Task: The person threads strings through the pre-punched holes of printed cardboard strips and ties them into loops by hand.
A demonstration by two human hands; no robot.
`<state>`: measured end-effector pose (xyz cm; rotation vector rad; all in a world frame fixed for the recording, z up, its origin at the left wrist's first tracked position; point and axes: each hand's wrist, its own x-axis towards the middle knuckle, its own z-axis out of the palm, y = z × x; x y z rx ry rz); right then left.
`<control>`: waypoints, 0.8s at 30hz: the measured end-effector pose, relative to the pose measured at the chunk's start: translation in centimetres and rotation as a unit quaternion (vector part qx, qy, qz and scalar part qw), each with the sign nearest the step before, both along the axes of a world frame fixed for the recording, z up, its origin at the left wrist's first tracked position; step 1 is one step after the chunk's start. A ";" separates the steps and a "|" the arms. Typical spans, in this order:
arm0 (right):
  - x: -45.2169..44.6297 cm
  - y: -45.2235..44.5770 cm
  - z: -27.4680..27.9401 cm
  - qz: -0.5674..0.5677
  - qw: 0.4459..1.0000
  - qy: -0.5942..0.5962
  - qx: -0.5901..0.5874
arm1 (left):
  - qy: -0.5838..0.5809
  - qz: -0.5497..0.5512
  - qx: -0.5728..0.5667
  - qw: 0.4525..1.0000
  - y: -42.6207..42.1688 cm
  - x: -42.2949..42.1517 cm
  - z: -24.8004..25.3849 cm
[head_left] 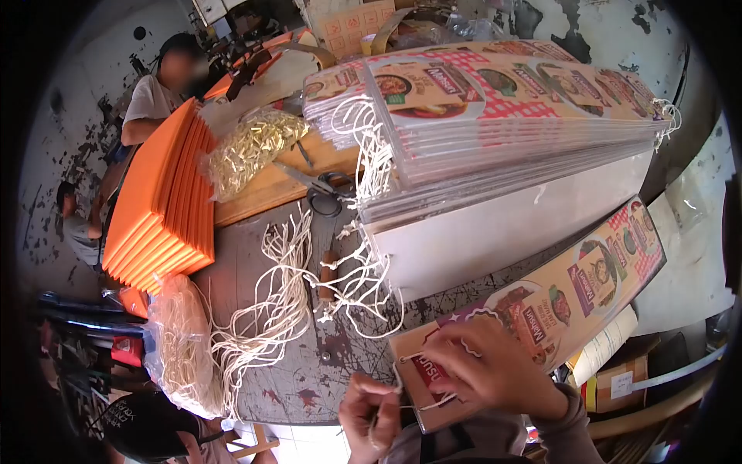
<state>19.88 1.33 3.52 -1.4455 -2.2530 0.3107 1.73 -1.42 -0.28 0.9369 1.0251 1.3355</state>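
A long printed sign [556, 309] with food pictures and a clear plastic covering slants across the table's near edge toward me. White cord [399, 377] passes through the sign's near-left end. My left hand [369, 411] pinches that cord just off the sign's end. Above the same end, my right hand [491, 370] has its fingers curled over the cord, with a loop of it showing near the fingers. Exactly how the cord runs under the right fingers is hidden. Loose white cords [270, 309] lie in a bundle to the left.
Stacked printed signs [502, 100] with knotted cords stand behind. Scissors [321, 189], a wooden-handled tool [328, 276], a bag of gold-coloured pieces [251, 151], a bagged cord bundle [184, 340] and orange folded sheets [158, 201] are on the table [348, 352]. Other people sit nearby.
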 end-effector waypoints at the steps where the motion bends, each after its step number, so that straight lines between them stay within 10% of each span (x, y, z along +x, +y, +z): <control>1: -0.6 -0.4 -0.3 0.063 0.996 0.064 0.030 | 0.037 -0.022 0.005 0.999 0.1 0.5 0.6; 11: -4.1 -1.1 -1.4 -0.007 0.955 0.285 0.078 | -0.140 -0.034 -0.020 0.989 1.0 1.6 0.2; 24: -5.3 -0.8 -1.8 -0.044 0.946 0.305 0.102 | 0.066 -0.133 0.101 0.984 2.0 1.4 -1.4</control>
